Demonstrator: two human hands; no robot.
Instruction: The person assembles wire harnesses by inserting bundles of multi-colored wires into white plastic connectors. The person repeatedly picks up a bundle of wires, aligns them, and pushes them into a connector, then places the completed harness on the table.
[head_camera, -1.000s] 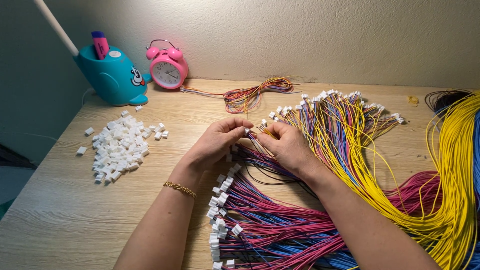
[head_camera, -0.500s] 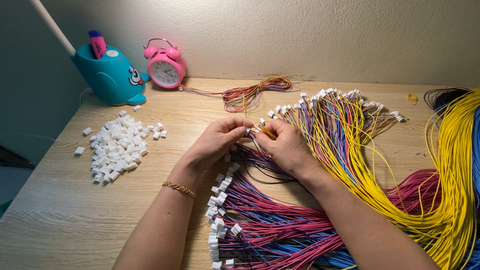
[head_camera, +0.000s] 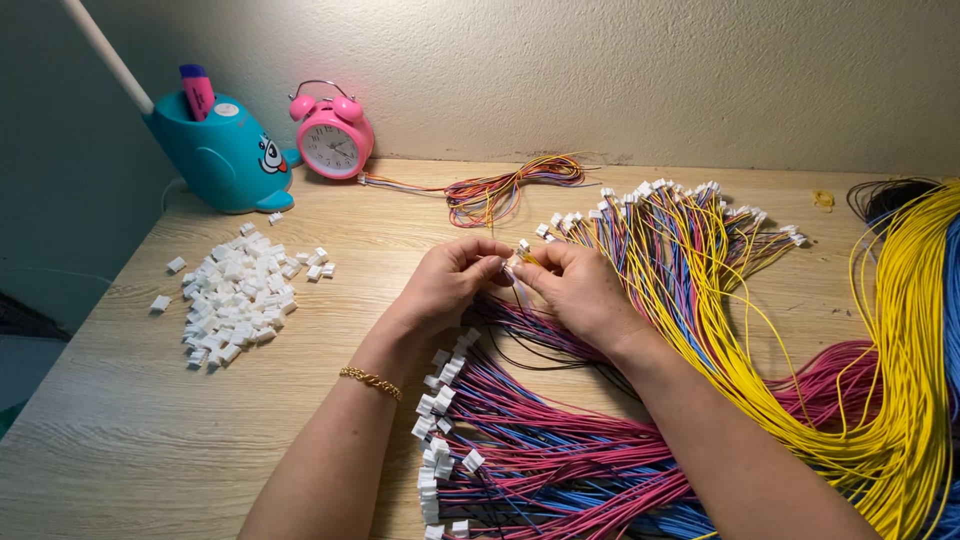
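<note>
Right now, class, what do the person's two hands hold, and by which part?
Both the left hand and the right hand pinch the tip of a thin wire lead between their fingertips, at its small white connector end; finer detail is hidden.

Left hand (head_camera: 445, 285) and right hand (head_camera: 575, 290) meet, fingertips pinched (grip closed).

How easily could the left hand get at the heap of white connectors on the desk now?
Probably yes. The left hand is beside the heap of white connectors, with only bare desk between, though its fingers are pinching a small piece now.
</note>
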